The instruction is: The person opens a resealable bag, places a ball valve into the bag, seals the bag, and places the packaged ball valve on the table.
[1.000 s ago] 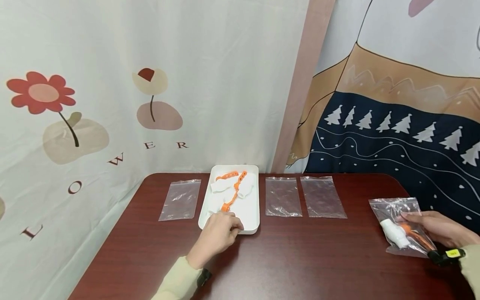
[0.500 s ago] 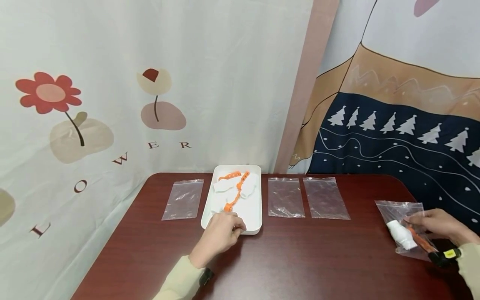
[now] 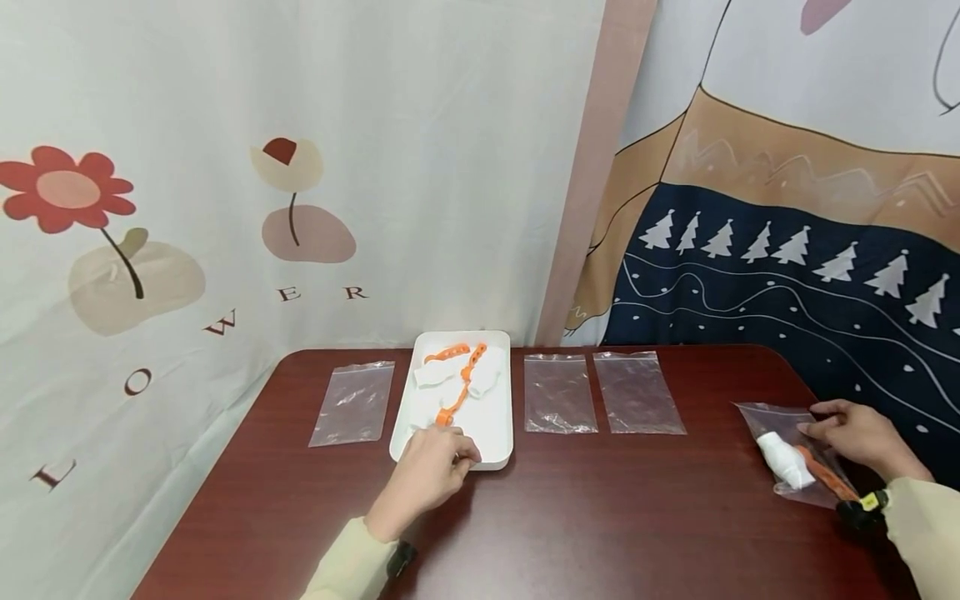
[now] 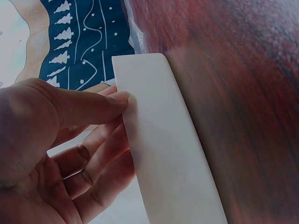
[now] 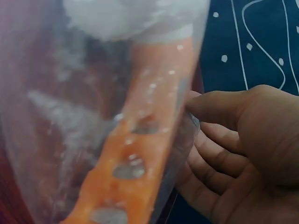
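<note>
My left hand (image 3: 431,467) grips the near rim of the white tray (image 3: 491,446), thumb against the outer wall and the other fingers over the inner side, as the left wrist view shows. Inside the tray lie white pieces (image 3: 486,375) with perforated orange straps (image 3: 447,352). At the table's right edge, my right hand (image 3: 862,437) pinches the side of a clear zip bag (image 3: 757,414). That bag contains a rounded white piece (image 3: 784,460) and an orange strap with holes (image 5: 124,154). In the right wrist view, thumb and fingertips meet at the bag's edge.
One flat zip bag (image 3: 352,404) lies left of the tray. Two more, a nearer bag (image 3: 560,396) and a farther bag (image 3: 639,393), lie to its right on the dark red table (image 3: 600,517). A printed curtain (image 3: 420,167) hangs behind the table.
The right hand shifts slightly at the right edge, and the filled bag settles lower and flatter near the table. The left hand stays on the tray rim. The head view sways slightly.
</note>
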### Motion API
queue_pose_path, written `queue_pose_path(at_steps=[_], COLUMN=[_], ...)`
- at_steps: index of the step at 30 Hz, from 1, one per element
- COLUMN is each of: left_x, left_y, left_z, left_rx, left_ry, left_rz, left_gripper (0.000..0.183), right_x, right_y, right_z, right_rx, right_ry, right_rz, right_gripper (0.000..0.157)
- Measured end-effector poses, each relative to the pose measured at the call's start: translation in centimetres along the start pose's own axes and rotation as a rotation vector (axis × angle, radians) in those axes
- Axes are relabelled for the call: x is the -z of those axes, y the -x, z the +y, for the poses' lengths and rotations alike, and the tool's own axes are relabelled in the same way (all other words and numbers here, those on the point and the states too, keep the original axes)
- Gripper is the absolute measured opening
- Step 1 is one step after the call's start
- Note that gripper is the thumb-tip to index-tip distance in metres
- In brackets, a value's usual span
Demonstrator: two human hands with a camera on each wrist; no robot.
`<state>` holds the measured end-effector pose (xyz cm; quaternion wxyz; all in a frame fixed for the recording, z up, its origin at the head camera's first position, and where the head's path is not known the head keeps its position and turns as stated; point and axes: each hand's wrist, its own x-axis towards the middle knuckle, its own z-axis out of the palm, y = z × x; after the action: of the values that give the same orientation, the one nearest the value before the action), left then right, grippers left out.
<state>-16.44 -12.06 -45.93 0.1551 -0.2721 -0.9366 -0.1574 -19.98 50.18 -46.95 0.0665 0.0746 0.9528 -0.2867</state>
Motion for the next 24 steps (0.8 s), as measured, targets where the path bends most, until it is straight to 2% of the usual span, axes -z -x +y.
queue_pose_path(at_steps=[5,11,24], left_x=[0.0,-0.1,0.0], left_y=[0.0,0.0,0.1], left_z=[0.0,0.1,0.1], left_rx=[0.010,0.004,0.005], left_ry=[0.003,-0.008,-0.008], left_rz=[-0.003,0.004,0.015], left_gripper=[0.018,0.019,0.018], right_x=[0.1,-0.5,-3.4], right_y=[0.2,0.9,1.1], right_z=[-0.8,-2.3,-8.7], right_rx=[0.044,0.074,0.196], right_ry=[0.088,0.107,0.125], right_rz=[0.071,0.122,0.174], right_gripper=[0.067,0.068,0.082])
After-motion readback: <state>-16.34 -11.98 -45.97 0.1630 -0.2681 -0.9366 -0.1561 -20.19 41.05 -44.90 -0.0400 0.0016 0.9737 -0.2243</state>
